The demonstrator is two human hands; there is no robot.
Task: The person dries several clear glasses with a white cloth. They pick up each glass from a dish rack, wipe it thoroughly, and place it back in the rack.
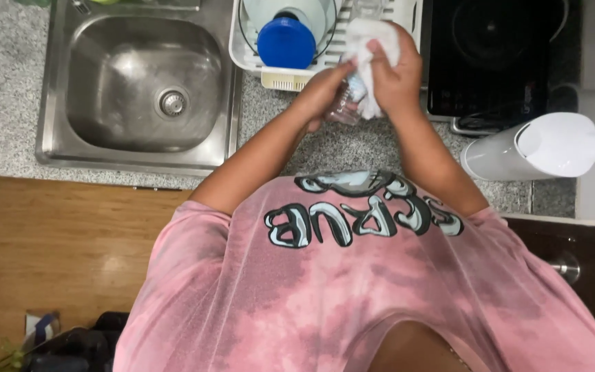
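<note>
My left hand (321, 93) grips a clear drinking glass (346, 107) over the speckled counter (352, 148). My right hand (397, 76) clutches a white cloth (373, 38) pressed against the glass's upper part; the cloth covers much of the glass. Both hands meet just in front of the white dish rack (249, 58).
A steel sink (142, 83) lies to the left. The dish rack holds a blue lid (286, 43) and white dishes. A black induction hob (497, 55) sits to the right, with a white jug (535, 148) in front of it. Wooden floor (56, 241) lies lower left.
</note>
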